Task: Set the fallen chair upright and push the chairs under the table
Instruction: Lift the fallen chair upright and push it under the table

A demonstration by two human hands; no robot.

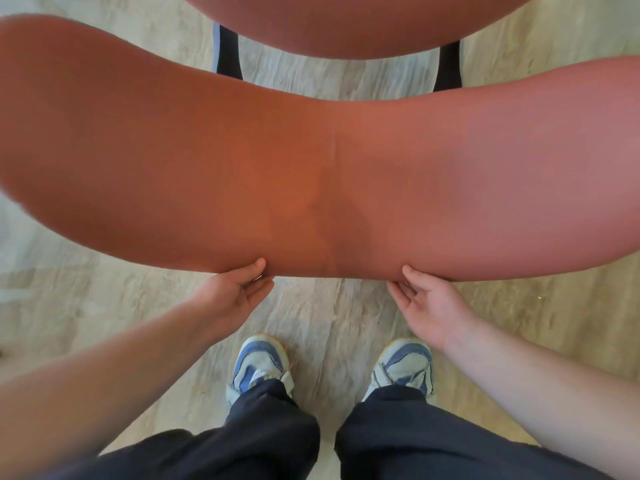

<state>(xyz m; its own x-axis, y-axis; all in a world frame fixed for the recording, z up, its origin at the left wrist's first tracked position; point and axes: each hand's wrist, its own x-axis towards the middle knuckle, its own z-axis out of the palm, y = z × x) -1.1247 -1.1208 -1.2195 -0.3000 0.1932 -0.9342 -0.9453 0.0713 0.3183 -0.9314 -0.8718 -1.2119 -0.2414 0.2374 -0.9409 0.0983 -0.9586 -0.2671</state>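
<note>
A chair with a wide, curved terracotta backrest (311, 161) fills most of the view right below me. Its seat (363, 22) of the same fabric shows at the top edge, with two black uprights (228, 53) joining seat and backrest. My left hand (239, 296) holds the near edge of the backrest left of centre, thumb on top and fingers underneath. My right hand (426, 303) holds the same edge right of centre in the same way. No table is in view.
Pale wood-look floor (329, 317) lies all around. My two feet in blue and white trainers (259, 365) stand close behind the chair, with dark trousers above them.
</note>
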